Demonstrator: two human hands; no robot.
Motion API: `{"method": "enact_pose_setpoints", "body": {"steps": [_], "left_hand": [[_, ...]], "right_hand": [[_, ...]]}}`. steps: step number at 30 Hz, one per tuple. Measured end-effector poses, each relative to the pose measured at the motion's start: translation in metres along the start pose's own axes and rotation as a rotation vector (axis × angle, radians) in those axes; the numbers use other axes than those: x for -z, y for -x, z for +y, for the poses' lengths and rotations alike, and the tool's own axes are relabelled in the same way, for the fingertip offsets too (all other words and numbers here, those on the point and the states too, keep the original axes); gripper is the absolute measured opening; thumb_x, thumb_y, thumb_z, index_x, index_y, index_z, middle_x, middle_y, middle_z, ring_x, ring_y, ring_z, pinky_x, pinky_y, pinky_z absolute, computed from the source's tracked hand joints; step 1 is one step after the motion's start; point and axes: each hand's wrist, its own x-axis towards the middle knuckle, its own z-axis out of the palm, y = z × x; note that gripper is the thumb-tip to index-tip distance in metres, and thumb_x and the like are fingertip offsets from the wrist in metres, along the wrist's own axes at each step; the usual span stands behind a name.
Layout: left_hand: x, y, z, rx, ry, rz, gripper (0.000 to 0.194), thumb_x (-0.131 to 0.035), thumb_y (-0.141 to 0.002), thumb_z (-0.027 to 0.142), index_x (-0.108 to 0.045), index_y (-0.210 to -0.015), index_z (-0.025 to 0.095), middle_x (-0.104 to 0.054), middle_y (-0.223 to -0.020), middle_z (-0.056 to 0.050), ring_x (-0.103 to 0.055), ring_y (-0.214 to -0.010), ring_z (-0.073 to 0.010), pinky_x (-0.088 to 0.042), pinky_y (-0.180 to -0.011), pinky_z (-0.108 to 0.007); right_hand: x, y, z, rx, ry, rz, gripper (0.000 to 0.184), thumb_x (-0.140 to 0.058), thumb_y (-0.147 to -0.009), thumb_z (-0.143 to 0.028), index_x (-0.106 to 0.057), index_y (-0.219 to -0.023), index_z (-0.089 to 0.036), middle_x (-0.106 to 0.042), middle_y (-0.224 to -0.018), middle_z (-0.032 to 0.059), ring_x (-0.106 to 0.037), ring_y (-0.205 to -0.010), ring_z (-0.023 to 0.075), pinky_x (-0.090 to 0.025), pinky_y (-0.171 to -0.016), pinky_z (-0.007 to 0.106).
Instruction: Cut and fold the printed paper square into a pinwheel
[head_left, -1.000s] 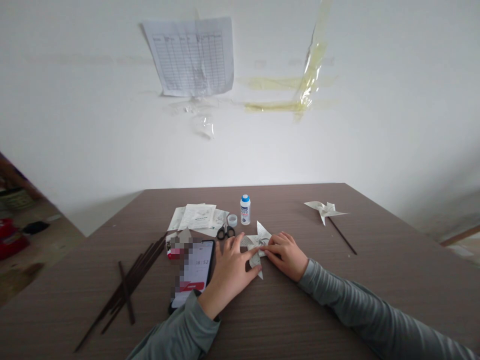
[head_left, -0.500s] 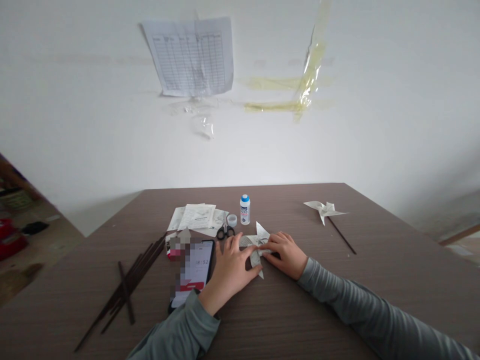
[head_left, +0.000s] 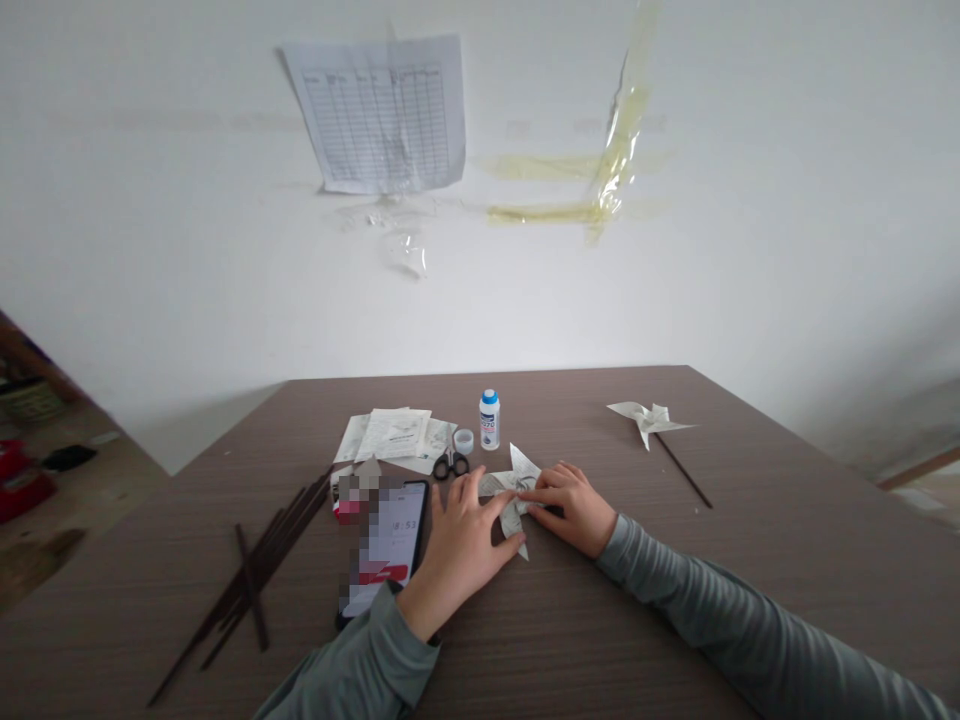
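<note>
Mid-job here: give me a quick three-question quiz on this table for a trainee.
1. True or false: the pinwheel on a dark stick lies to the right of the folded paper.
2. Which is nearer the phone: the left hand or the right hand?
3. What tool lies between the blue-capped bottle and the phone?

Key: 1 true; 2 left hand; 3 scissors.

I count one left hand [head_left: 461,550], one right hand [head_left: 570,510], one pinwheel [head_left: 514,490] between them, a second pinwheel [head_left: 649,420] to their right, and one bottle [head_left: 490,420], one scissors [head_left: 450,465] and one phone [head_left: 390,540] near the left hand.
</note>
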Motion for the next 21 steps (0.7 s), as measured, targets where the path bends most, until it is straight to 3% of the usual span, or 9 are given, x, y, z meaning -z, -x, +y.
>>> {"method": "enact_pose_setpoints", "body": {"steps": [11, 21], "left_hand": [[0.0065, -0.0006, 0.0002, -0.004, 0.013, -0.048, 0.056, -0.096, -0.11, 0.04, -0.093, -0.167, 0.043, -0.067, -0.197, -0.019, -0.059, -0.183, -0.0579, -0.04, -0.151, -0.096], [0.0046, -0.0023, 0.0009, 0.038, 0.023, -0.046, 0.059, -0.102, -0.106, 0.045, -0.093, -0.165, 0.04, -0.063, -0.199, -0.019, -0.056, -0.186, -0.0558, -0.04, -0.154, -0.089]], "right_hand": [[0.0015, -0.0021, -0.0074, -0.005, 0.031, 0.031, 0.028, -0.08, -0.121, -0.034, -0.104, -0.134, -0.038, -0.091, -0.111, 0.0112, -0.086, -0.111, 0.0376, -0.07, -0.119, 0.062], [0.0012, 0.0013, -0.0015, -0.033, -0.038, 0.026, 0.036, -0.07, -0.128, -0.037, -0.105, -0.136, -0.037, -0.094, -0.112, 0.0093, -0.087, -0.111, 0.0347, -0.068, -0.125, 0.058]]}}
